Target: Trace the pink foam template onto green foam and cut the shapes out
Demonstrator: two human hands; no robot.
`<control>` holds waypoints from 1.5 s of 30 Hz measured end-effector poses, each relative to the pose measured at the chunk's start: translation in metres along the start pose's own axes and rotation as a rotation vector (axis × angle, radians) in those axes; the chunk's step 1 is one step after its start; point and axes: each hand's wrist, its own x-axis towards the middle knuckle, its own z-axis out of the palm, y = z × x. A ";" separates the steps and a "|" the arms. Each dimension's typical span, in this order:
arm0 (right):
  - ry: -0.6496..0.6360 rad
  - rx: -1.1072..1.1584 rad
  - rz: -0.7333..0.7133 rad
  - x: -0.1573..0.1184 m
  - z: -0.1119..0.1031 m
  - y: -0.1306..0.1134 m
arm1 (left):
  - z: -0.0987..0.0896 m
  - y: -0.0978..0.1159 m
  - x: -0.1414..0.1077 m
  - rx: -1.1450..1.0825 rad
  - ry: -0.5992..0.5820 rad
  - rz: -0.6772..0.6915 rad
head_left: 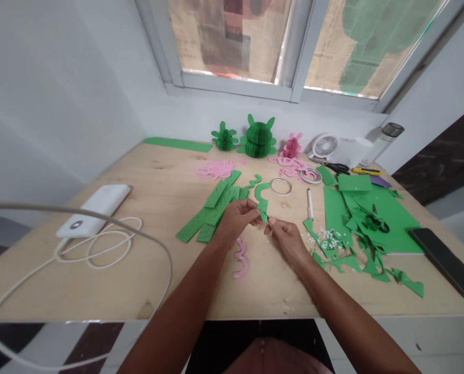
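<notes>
My left hand (pixel 242 214) pinches a curved green paper piece (pixel 261 193) near the middle of the wooden table. Close on its right, my right hand (pixel 282 228) has its fingers pressed together at the lower tip of that paper; a small dark thing at its fingertips is too small to name. Below my left hand lies a wavy pink paper piece (pixel 241 262). Green paper strips (pixel 212 210) overlap just left of the hands. A smaller wavy green piece (pixel 255 180) lies behind them, beside a tape ring (pixel 281 186).
Green scraps (pixel 372 259), green sheets (pixel 401 218) and a phone (pixel 446 262) are on the right. A white pen (pixel 310 202) lies nearby. Green and pink paper figures (pixel 258 139) stand behind. A white power bank (pixel 94 210) with a looping cable is on the left.
</notes>
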 end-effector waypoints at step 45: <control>0.030 -0.010 -0.032 0.002 0.001 0.005 | 0.008 -0.006 -0.004 -0.044 0.026 -0.038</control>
